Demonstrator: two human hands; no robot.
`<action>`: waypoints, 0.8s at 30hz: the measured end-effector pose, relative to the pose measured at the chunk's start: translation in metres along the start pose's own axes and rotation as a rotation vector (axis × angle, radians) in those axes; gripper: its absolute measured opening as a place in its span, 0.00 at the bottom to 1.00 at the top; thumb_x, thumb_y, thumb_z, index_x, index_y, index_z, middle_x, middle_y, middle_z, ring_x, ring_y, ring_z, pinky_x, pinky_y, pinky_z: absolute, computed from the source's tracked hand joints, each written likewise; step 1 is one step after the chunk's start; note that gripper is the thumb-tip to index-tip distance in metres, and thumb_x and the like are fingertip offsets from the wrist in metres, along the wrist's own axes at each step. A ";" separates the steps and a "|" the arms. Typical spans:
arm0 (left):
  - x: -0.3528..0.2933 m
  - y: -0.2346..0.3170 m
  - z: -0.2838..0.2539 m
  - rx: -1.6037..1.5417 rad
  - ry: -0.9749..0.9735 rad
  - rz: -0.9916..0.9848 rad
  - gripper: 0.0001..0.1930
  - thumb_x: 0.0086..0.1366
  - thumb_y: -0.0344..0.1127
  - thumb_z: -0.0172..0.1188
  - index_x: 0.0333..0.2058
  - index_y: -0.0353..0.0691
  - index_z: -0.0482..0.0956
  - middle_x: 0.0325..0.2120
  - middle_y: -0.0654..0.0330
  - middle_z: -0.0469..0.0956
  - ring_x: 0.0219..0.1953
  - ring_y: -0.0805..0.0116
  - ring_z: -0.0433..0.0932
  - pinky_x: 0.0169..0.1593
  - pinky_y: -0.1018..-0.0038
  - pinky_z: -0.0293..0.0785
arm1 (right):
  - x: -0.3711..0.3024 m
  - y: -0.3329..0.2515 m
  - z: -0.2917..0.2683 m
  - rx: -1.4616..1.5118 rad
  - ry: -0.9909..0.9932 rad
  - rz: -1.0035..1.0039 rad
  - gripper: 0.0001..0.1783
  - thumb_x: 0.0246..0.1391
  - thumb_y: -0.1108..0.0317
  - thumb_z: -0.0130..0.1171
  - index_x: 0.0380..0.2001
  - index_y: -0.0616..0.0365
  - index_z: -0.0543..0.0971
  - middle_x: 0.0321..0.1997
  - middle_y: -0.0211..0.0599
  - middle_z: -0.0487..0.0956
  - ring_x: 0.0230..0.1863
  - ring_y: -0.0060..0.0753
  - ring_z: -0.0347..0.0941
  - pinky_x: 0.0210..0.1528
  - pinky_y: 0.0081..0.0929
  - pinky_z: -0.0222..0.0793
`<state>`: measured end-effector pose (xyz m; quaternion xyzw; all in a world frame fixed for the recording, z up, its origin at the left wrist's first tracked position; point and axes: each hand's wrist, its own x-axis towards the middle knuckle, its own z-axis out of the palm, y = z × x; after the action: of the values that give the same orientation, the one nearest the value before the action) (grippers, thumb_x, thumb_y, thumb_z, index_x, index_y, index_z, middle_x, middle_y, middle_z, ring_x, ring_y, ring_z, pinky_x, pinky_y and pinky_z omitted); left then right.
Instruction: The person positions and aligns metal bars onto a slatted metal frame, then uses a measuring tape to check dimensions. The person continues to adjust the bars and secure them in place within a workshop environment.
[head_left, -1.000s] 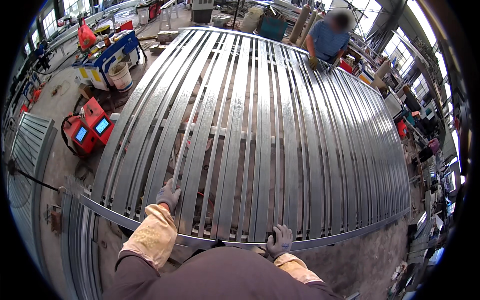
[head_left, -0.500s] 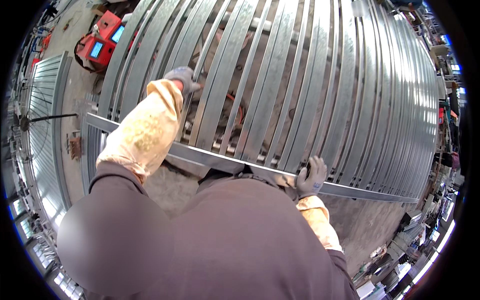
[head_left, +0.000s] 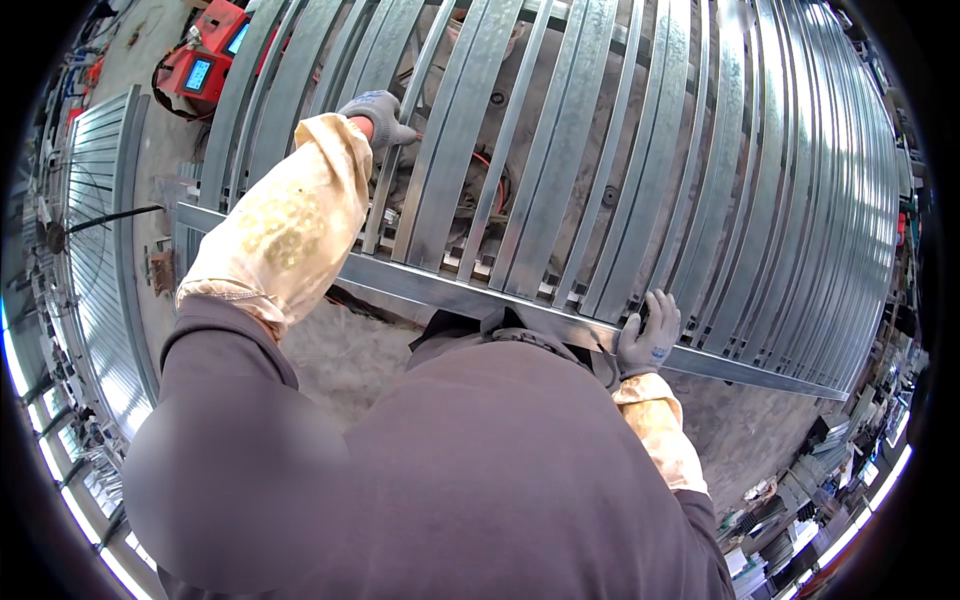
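Note:
A large frame of galvanized metal slats (head_left: 560, 130) lies in front of me, wide and narrow ones side by side. My left hand (head_left: 376, 118), in a grey glove, is closed round a narrow metal slat (head_left: 384, 195) left of the middle. Its thumb and a finger show at the slat's right side. My right hand (head_left: 650, 335), also gloved, rests on the front rail (head_left: 440, 290) near a slat's end, fingers stretched out and holding nothing. Pale protective sleeves cover both my forearms.
Two red machines with lit screens (head_left: 198, 75) stand on the floor at far left. A ribbed metal panel (head_left: 95, 240) lies left of the frame. Beneath the slats show an orange cable (head_left: 500, 190) and floor clutter. Stacked metal parts (head_left: 800, 490) sit at lower right.
The view has shifted slightly, so the slats appear moved. My left hand sits a little farther out along the narrow slat. My right hand stays on the front rail.

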<state>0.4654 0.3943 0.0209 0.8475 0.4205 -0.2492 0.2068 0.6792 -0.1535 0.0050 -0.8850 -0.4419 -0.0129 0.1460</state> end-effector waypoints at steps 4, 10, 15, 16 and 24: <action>-0.008 -0.001 0.003 -0.030 0.035 0.009 0.30 0.49 0.60 0.72 0.38 0.37 0.88 0.30 0.48 0.86 0.37 0.55 0.86 0.45 0.63 0.79 | 0.001 -0.002 -0.001 -0.003 0.000 -0.005 0.25 0.52 0.66 0.57 0.55 0.58 0.77 0.61 0.47 0.76 0.67 0.57 0.67 0.71 0.56 0.55; -0.011 -0.005 0.011 -0.049 0.045 -0.021 0.31 0.53 0.63 0.71 0.40 0.38 0.88 0.33 0.49 0.86 0.40 0.54 0.86 0.47 0.63 0.79 | 0.001 0.000 0.001 0.010 0.007 -0.023 0.25 0.52 0.65 0.58 0.55 0.59 0.77 0.61 0.48 0.76 0.66 0.57 0.67 0.71 0.56 0.55; -0.062 -0.018 0.023 -0.218 0.402 0.041 0.30 0.61 0.53 0.68 0.55 0.40 0.81 0.41 0.50 0.85 0.44 0.59 0.85 0.50 0.65 0.78 | 0.003 -0.001 0.001 0.022 0.005 -0.022 0.24 0.52 0.66 0.58 0.54 0.59 0.77 0.61 0.48 0.76 0.66 0.57 0.67 0.71 0.56 0.55; -0.082 -0.018 0.023 -0.301 0.449 0.062 0.30 0.61 0.53 0.68 0.56 0.40 0.80 0.40 0.52 0.85 0.42 0.61 0.84 0.49 0.66 0.79 | 0.002 -0.003 0.000 0.018 0.005 -0.013 0.24 0.52 0.66 0.58 0.54 0.59 0.77 0.61 0.48 0.76 0.66 0.57 0.67 0.71 0.56 0.55; -0.223 -0.009 0.135 -0.040 0.516 0.559 0.45 0.51 0.59 0.72 0.60 0.35 0.70 0.62 0.44 0.67 0.67 0.42 0.63 0.71 0.46 0.57 | -0.001 -0.002 0.001 0.006 -0.006 -0.005 0.24 0.52 0.67 0.59 0.54 0.59 0.77 0.61 0.47 0.76 0.66 0.57 0.67 0.70 0.55 0.57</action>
<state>0.3074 0.1878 0.0461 0.9602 0.2161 0.0468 0.1704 0.6769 -0.1523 0.0045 -0.8835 -0.4446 -0.0095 0.1474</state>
